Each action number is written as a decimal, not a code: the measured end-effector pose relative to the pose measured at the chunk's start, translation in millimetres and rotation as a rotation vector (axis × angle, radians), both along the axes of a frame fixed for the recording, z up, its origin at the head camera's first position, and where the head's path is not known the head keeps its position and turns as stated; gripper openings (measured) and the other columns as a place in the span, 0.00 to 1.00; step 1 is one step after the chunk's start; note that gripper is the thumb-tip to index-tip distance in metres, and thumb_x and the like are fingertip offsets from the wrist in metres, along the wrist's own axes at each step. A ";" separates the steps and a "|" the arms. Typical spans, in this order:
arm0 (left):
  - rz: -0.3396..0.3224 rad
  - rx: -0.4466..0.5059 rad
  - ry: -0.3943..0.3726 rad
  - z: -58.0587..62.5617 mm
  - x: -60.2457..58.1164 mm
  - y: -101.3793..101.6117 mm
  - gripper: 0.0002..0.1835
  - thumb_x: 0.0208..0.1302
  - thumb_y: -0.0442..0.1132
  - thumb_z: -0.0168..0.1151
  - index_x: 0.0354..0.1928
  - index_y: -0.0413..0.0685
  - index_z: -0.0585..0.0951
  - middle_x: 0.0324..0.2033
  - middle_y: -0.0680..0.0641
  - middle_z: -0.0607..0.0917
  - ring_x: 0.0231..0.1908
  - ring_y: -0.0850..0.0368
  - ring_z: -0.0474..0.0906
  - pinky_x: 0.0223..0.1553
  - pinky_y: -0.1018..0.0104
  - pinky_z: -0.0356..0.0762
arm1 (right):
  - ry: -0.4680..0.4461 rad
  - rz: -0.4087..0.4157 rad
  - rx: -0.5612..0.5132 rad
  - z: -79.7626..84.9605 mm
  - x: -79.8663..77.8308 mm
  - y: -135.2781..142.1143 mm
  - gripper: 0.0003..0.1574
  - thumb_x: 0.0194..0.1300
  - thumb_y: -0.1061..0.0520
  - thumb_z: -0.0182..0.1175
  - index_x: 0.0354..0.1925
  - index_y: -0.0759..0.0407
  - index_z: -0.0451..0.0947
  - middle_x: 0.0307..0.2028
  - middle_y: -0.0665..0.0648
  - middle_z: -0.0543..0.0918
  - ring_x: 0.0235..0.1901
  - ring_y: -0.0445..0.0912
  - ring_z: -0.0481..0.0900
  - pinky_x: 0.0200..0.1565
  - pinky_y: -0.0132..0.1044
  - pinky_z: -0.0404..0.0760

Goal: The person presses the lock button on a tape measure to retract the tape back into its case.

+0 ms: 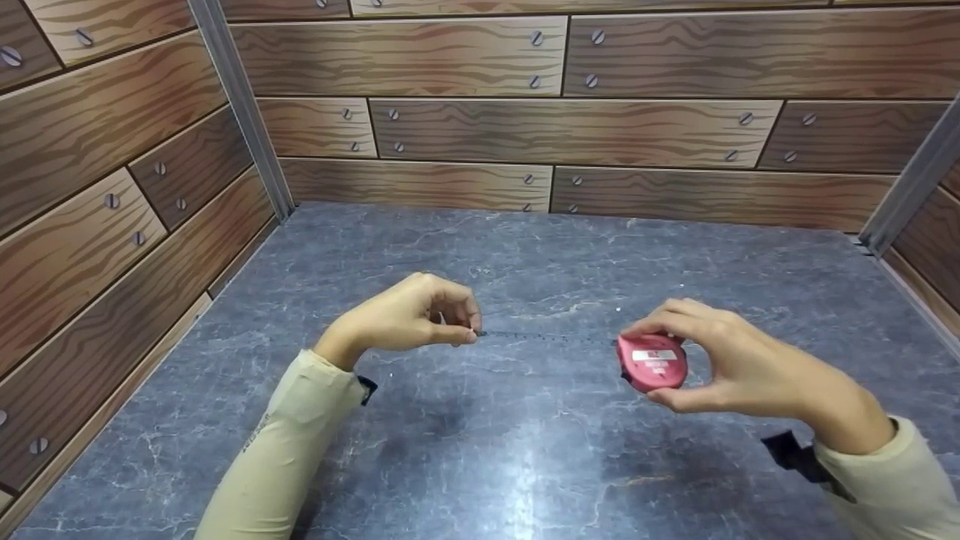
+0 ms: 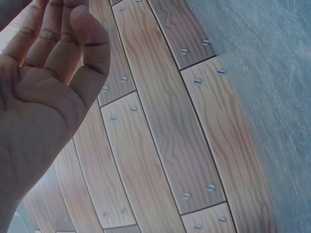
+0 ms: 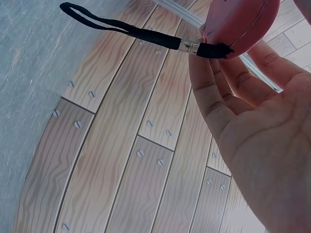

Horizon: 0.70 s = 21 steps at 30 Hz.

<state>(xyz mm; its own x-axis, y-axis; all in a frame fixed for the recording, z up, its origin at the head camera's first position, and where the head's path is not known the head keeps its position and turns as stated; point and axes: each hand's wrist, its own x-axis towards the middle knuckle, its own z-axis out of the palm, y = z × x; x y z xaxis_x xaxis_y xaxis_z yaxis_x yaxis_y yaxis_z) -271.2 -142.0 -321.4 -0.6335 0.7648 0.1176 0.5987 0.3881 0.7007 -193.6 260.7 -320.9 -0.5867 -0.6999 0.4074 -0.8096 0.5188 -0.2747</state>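
Note:
A round red tape measure point(image 1: 651, 363) with a white label is held in the air by the right hand point(image 1: 739, 360), thumb below and fingers above. In the right wrist view the red case point(image 3: 243, 24) carries a black wrist strap point(image 3: 150, 38) that sticks out to the left. A thin, dark-marked tape blade point(image 1: 547, 337) runs from the case across to the left hand point(image 1: 409, 311). Thumb and forefinger of that hand pinch the blade's end. The left wrist view shows the palm and bent fingers point(image 2: 92, 53), but the blade's tip is hidden there.
Beneath both hands lies a dark blue marbled tabletop point(image 1: 480, 450). Wood-patterned panels point(image 1: 465, 60) enclose it at the back and sides, with grey metal posts point(image 1: 244, 105) at the corners.

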 end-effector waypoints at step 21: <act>-0.038 -0.019 0.009 -3.0 2.4 9.0 0.02 0.72 0.36 0.71 0.39 0.50 0.87 0.33 0.50 0.91 0.33 0.52 0.87 0.35 0.72 0.82 | -0.001 0.059 0.002 -7.6 -0.9 -11.1 0.42 0.51 0.57 0.84 0.65 0.47 0.82 0.54 0.45 0.85 0.49 0.36 0.82 0.48 0.31 0.87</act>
<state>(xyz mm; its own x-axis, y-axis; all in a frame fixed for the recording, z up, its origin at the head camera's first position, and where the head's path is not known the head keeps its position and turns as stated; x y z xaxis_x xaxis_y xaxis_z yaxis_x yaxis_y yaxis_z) -268.8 -133.0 -324.4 -0.6031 0.7903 0.1080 0.6192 0.3785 0.6880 -194.6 249.6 -328.4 -0.5444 -0.7341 0.4058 -0.8387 0.4704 -0.2742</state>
